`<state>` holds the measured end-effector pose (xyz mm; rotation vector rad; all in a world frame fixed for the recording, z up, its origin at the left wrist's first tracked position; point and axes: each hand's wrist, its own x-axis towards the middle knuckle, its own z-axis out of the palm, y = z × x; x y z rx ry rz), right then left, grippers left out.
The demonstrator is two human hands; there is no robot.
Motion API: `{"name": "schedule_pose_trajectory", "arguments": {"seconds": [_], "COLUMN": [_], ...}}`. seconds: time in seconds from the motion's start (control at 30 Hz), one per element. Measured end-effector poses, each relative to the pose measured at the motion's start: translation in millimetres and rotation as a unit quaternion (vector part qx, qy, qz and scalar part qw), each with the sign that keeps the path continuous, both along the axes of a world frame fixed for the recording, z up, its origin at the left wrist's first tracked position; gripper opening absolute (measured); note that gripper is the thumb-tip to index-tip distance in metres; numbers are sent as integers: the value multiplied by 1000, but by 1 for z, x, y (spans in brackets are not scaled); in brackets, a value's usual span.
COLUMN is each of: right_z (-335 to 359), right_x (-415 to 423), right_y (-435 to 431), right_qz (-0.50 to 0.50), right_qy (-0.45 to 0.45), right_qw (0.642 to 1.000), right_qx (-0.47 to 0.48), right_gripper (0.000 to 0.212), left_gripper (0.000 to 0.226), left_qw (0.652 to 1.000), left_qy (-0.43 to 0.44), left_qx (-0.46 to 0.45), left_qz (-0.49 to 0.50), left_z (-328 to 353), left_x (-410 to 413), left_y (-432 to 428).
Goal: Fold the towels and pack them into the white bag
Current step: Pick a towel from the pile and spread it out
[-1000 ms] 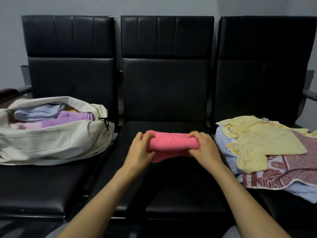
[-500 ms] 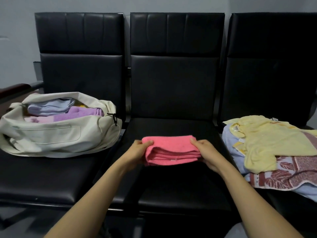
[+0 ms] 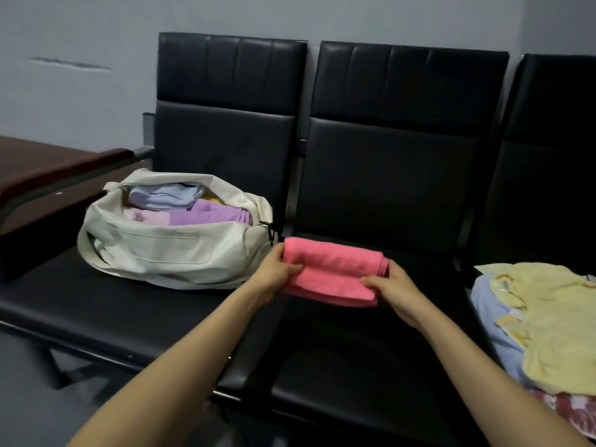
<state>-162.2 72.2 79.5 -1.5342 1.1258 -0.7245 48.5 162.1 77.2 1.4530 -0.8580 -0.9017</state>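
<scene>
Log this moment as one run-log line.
left hand: grips end of folded pink towel | right hand: grips other end | white bag: open, holds folded towels | towel pile: unfolded

folded towel (image 3: 333, 272): pink | bag (image 3: 167, 250): white, held lilac and pale-blue towels | bench (image 3: 371, 356): black | pile (image 3: 554, 324): pale yellow, light blue, red-patterned

Fuzzy terry pink towel (image 3: 332, 272), glossy black leatherette seats (image 3: 371, 356), creased white bag (image 3: 161, 253).
</scene>
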Motion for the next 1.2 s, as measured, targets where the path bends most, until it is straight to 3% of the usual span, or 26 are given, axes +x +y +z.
{"name": "schedule_pose_trajectory", "arguments": {"seconds": [0.2, 0.33, 0.47, 0.57, 0.67, 0.77, 0.9, 1.03, 1.13, 1.2], "right_z": [70, 91, 85, 69, 56, 45, 31, 41, 39, 30], "right_x": [141, 246, 335, 385, 417, 432, 445, 464, 473, 475], "right_y": [-31, -36, -31, -24, -23, -23, -22, -14, -14, -11], "right_qz": [59, 80, 128, 151, 164, 174, 175, 152, 139, 140], "right_qy": [-7, 1, 22, 49, 68, 98, 100, 102, 122, 159], "right_qw": [993, 988, 984, 981, 981, 978, 979, 978, 974, 967], "right_qx": [-106, -131, -125, -111, -81, -52, -43, -103, -132, -139], "right_gripper": [28, 40, 46, 52, 53, 49, 52, 64, 73, 87], "left_gripper": [33, 36, 17, 22, 21, 16, 21, 31, 27, 31], "left_qw": [973, 920, 862, 841, 854, 865, 838, 803, 805, 808], "left_qy": [-166, -277, -383, -403, -387, -377, -448, -486, -462, -460], "left_qx": [-80, -60, 13, 101, 191, 223, 201, 159, 112, 138], "left_qz": [138, 270, 332, 346, 290, 246, 236, 307, 355, 341], "left_z": [82, 106, 94, 80, 67, 56, 46, 40, 26, 12], "left_x": [118, 193, 266, 307, 335, 348, 363, 380, 384, 384], "left_y": [-6, 3, 13, 19, 25, 31, 27, 20, 16, 16]}}
